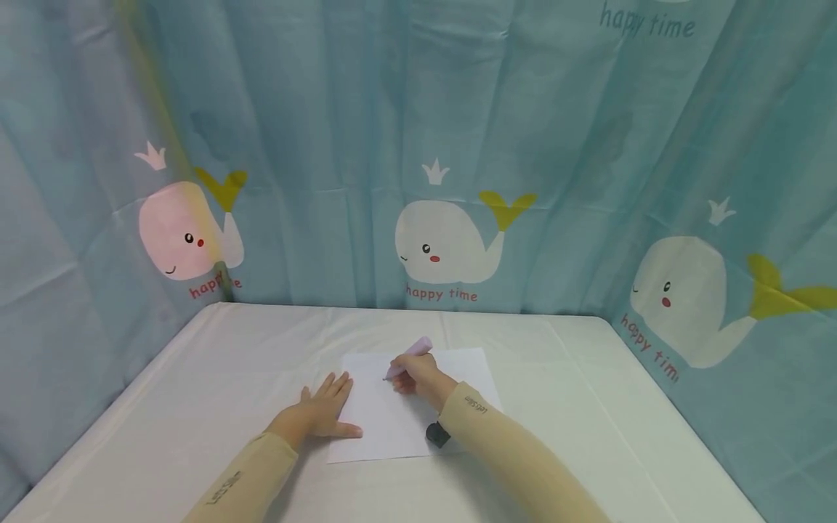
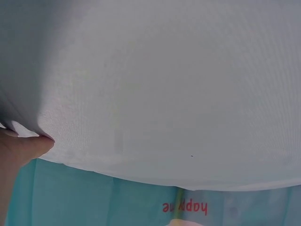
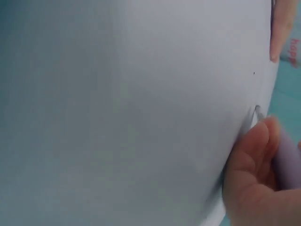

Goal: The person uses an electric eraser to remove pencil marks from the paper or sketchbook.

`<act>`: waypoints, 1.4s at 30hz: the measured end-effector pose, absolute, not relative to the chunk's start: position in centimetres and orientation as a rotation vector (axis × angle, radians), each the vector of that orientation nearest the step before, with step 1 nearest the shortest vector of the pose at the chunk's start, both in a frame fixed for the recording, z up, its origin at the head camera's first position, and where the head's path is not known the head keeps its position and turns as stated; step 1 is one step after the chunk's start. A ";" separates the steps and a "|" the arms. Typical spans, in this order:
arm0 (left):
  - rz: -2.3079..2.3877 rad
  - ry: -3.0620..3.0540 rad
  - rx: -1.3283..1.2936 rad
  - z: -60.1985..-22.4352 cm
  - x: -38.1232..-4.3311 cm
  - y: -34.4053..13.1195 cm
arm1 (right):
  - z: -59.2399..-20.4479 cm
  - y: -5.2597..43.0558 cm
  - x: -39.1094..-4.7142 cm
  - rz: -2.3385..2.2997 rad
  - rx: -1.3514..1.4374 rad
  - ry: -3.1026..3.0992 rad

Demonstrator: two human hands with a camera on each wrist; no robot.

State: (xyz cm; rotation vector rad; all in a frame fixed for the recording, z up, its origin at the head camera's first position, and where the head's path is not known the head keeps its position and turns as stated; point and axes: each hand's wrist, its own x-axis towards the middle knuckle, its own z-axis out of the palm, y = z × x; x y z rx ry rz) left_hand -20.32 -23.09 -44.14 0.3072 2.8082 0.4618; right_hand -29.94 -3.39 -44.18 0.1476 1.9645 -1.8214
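A white sheet of paper (image 1: 392, 421) lies on the white table (image 1: 196, 378). My left hand (image 1: 320, 410) rests flat on the sheet's left edge, fingers straight and spread. My right hand (image 1: 418, 378) grips a pale purple pen (image 1: 408, 356), its tip touching the paper near the sheet's upper middle. In the right wrist view the curled fingers (image 3: 251, 160) hold the purple pen (image 3: 287, 160) against the paper (image 3: 131, 113). One fingertip (image 2: 23, 148) of the left hand shows in the left wrist view on the white surface (image 2: 164, 94).
A small black object (image 1: 437, 434) lies on the paper beside my right forearm. A blue curtain (image 1: 418, 145) with whale prints hangs close behind and around the table. The table's far edge (image 1: 405, 311) meets the curtain.
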 end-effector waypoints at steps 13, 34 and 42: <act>0.447 2.808 0.305 -44.1 -20.3 -23.2 | -43.9 -3.1 -30.1 -1.792 0.176 1.935; 0.443 2.780 0.291 -44.3 -20.6 -23.2 | -43.8 -4.2 -30.1 -1.855 0.229 1.972; 0.438 2.801 0.288 -44.2 -20.6 -23.1 | -43.7 -3.9 -30.2 -1.852 0.218 1.982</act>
